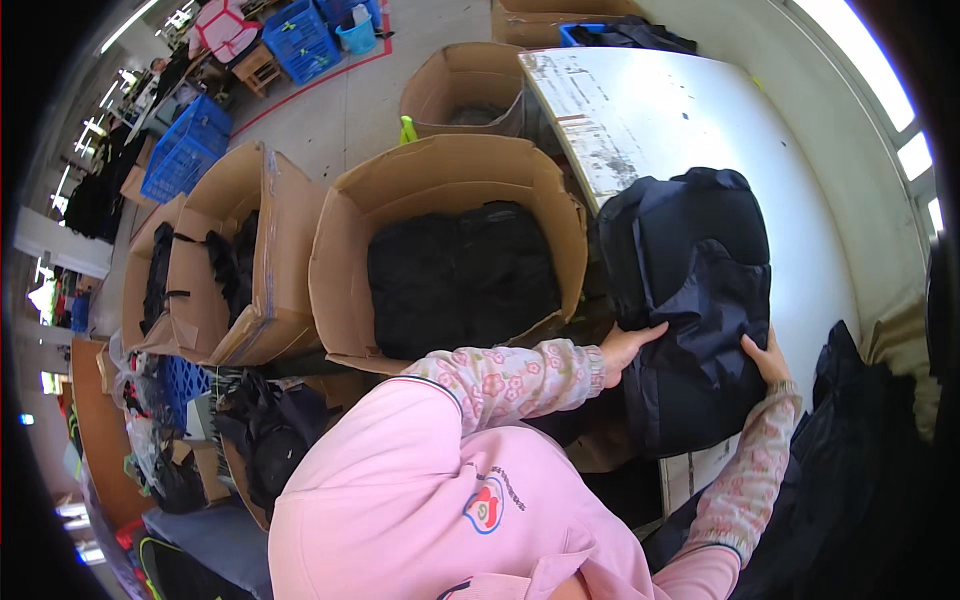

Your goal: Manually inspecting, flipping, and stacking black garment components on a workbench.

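A black backpack (700,300) lies partly on the white table, its lower end reaching past the near edge. Its rounded top points away from me, and loose shiny fabric is rumpled over its middle. My left hand (622,352) grips its left side, thumb on top and the other fingers mostly hidden. On the opposite side my right hand (768,358) holds the edge, its thumb on the fabric. Left of the backpack stands an open cardboard box (440,165) with flat black bags (460,270) inside.
The worn white table (690,105) runs along the wall. More cardboard boxes (283,240) with black items stand at left, another box (430,95) beyond. Black fabric (850,470) is heaped at lower right. Blue crates (187,148) and a person in pink (225,35) are farther off.
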A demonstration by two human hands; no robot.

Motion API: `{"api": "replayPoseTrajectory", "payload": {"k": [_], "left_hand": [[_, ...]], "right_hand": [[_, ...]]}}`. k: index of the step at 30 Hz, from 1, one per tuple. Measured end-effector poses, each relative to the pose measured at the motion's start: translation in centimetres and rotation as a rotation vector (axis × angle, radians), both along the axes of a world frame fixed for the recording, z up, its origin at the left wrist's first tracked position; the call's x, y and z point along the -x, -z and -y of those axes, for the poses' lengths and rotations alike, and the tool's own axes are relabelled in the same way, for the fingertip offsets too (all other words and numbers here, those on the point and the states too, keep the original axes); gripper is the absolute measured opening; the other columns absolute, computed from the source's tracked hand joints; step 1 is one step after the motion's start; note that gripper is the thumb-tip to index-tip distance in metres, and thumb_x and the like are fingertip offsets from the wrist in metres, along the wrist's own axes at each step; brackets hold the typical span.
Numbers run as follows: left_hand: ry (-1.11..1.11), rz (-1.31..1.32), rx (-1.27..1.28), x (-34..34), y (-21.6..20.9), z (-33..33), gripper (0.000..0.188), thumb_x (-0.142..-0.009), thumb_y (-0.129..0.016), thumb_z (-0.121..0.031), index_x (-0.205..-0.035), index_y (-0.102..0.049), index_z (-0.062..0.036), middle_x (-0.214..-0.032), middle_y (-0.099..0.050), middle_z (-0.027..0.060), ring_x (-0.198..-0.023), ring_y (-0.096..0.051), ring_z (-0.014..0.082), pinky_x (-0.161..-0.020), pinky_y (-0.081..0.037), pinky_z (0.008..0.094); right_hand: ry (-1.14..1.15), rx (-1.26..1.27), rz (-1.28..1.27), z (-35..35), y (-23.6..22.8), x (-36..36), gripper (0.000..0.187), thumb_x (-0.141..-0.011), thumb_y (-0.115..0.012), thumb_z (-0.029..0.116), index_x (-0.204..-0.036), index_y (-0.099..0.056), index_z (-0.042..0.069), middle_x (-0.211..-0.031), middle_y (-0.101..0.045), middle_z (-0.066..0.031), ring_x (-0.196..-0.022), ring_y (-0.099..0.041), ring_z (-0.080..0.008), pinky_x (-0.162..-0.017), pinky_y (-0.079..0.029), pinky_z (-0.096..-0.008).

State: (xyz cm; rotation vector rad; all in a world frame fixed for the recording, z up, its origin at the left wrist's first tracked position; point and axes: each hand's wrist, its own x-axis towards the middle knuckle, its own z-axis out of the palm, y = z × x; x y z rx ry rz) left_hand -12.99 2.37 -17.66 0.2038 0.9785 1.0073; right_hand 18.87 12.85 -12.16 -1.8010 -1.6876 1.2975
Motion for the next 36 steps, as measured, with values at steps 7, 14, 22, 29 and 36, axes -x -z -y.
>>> {"api": "replayPoseTrajectory", "payload": {"k": [7, 14, 22, 29, 36], "left_hand": [[-0.051, -0.054, 0.044, 2.9, 0.0, -0.5, 0.062, -0.079, -0.079, -0.026, -0.127, -0.053, 0.0029, -0.125, -0.06, 0.0117, -0.111, -0.058, 0.0207, -0.098, -0.045, 0.0328], [-0.184, -0.071, -0.264, 14.2, -1.6, -1.7, 0.034, -0.084, -0.072, -0.012, -0.114, -0.063, 0.0026, -0.107, -0.068, 0.0087, -0.096, -0.064, 0.0177, -0.087, -0.049, 0.0304], [-0.459, -0.125, -0.281, 30.5, -0.7, -0.9, 0.036, -0.086, -0.069, -0.005, -0.121, -0.058, 0.0, -0.111, -0.066, 0.0099, -0.095, -0.066, 0.0227, -0.084, -0.055, 0.0359], [-0.492, -0.403, -0.192, 40.2, 12.7, 0.2, 0.042, -0.084, -0.073, -0.012, -0.122, -0.058, -0.0004, -0.114, -0.064, 0.0077, -0.096, -0.065, 0.021, -0.085, -0.053, 0.032], [0.324, -1.145, 0.512, 40.1, 28.2, 1.1, 0.112, -0.074, -0.066, -0.07, -0.148, -0.023, 0.0022, -0.146, -0.041, 0.0191, -0.131, -0.041, 0.0309, -0.107, -0.035, 0.0359]], "right_hand": [[0.037, -0.111, -0.01, 4.9, -2.4, 4.8, 0.065, -0.079, -0.075, 0.018, -0.133, -0.047, -0.005, -0.127, -0.058, -0.0144, -0.115, -0.056, -0.0244, -0.103, -0.04, -0.0334], [-0.042, -0.206, -0.261, 5.4, -8.9, 20.7, 0.049, -0.077, -0.074, 0.008, -0.119, -0.055, -0.006, -0.109, -0.066, -0.0119, -0.096, -0.064, -0.0205, -0.089, -0.049, -0.0313], [-0.38, -0.516, -0.24, 0.4, -6.7, 36.2, 0.075, -0.071, -0.082, 0.021, -0.132, -0.047, -0.006, -0.112, -0.066, -0.0198, -0.103, -0.064, -0.0292, -0.09, -0.048, -0.0341], [-0.412, -0.295, -0.064, -1.7, 3.7, 43.4, 0.097, -0.073, -0.08, 0.042, -0.145, -0.029, 0.0, -0.132, -0.051, -0.0267, -0.122, -0.051, -0.0388, -0.101, -0.042, -0.04], [-0.362, -0.365, 0.163, 3.0, 9.3, 38.0, 0.071, -0.084, -0.071, 0.028, -0.141, -0.035, 0.005, -0.127, -0.053, -0.0246, -0.114, -0.056, -0.0372, -0.094, -0.046, -0.042]]}}
